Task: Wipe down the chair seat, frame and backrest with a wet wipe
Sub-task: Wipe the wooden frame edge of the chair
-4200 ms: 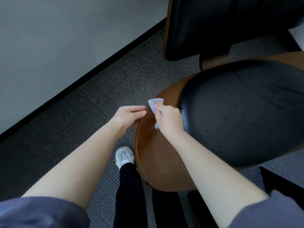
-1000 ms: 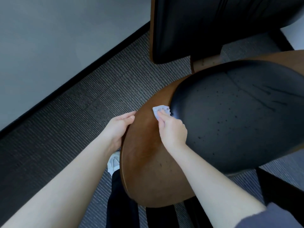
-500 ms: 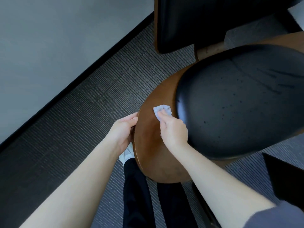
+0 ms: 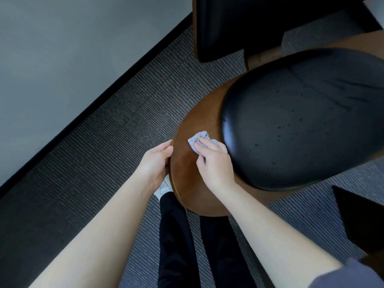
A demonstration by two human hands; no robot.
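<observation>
Two hands needed here: with the left hand (image 4: 155, 163) curled round the edge of the wooden frame (image 4: 187, 183) to steady it, press the wipe (image 4: 197, 140) pinched in the right hand (image 4: 216, 165) flat beside the black seat (image 4: 301, 121) and rub in overlapping strokes.

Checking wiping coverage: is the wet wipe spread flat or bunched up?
Bunched up: the wet wipe shows crumpled folds, pressed by the right hand onto the wooden frame.

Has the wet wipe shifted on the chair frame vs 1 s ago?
Yes, slightly. The crumpled pale-blue wet wipe abutted the black padded seat cushion's edge then; now it sits slightly farther out on the brown wooden frame, toward its outer rim.
</observation>
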